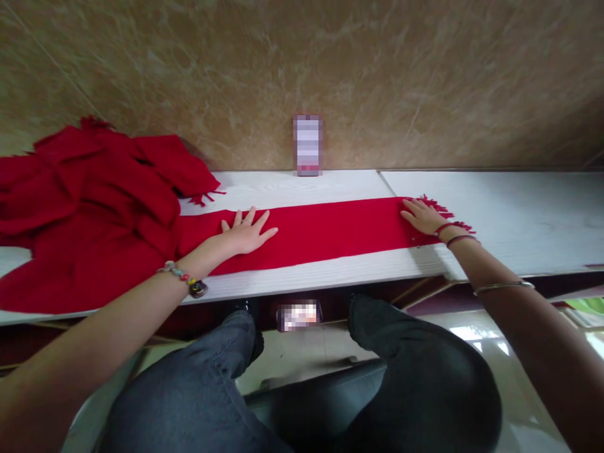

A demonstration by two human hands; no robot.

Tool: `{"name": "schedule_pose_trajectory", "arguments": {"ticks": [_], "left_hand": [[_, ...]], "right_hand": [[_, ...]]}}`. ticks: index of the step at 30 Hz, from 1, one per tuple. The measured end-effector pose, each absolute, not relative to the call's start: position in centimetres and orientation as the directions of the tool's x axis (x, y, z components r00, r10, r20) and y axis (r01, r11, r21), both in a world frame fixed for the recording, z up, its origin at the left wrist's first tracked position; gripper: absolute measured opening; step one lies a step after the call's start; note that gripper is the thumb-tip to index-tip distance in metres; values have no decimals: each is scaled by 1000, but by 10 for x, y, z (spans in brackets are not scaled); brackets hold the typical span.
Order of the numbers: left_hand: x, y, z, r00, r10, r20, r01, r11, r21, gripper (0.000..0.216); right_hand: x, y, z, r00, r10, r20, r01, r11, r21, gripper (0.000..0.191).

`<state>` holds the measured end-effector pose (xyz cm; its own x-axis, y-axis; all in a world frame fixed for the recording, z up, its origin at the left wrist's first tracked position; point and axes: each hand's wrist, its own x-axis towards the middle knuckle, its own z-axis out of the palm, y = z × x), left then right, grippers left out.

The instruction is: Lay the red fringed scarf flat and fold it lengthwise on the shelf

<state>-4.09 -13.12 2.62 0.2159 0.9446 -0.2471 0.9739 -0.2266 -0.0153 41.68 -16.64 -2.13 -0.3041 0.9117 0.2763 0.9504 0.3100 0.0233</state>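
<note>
A red scarf (330, 233) with fringed ends lies stretched flat along the white tabletop. My left hand (248, 234) rests on it with fingers spread, near where the flat part meets a crumpled heap. At the fringed right end, my right hand (422, 217) presses flat on the cloth, its fingers extended. Neither hand grips anything. The heap of red fabric (104, 201) piles up on the left, with fringe showing at its top and right edge. Whether the heap is one piece with the flat scarf or holds others, I cannot tell.
A phone (307, 145) leans upright against the brown marbled wall (425, 82) behind the table. The white table (519, 220) is narrow, with a seam between its boards. Below its front edge are my knees (415, 371) and a small bright, blurred-out object (298, 316).
</note>
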Motion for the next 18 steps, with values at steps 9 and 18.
{"name": "schedule_pose_trajectory", "arguments": {"ticks": [9, 18], "left_hand": [[50, -114, 64, 477, 841, -254, 859, -508, -68, 72], [78, -133, 24, 821, 510, -255, 548, -830, 102, 79]], "right_hand": [[318, -198, -2, -288, 941, 181, 954, 298, -31, 63], [354, -238, -14, -130, 989, 74, 991, 126, 48, 54]]}}
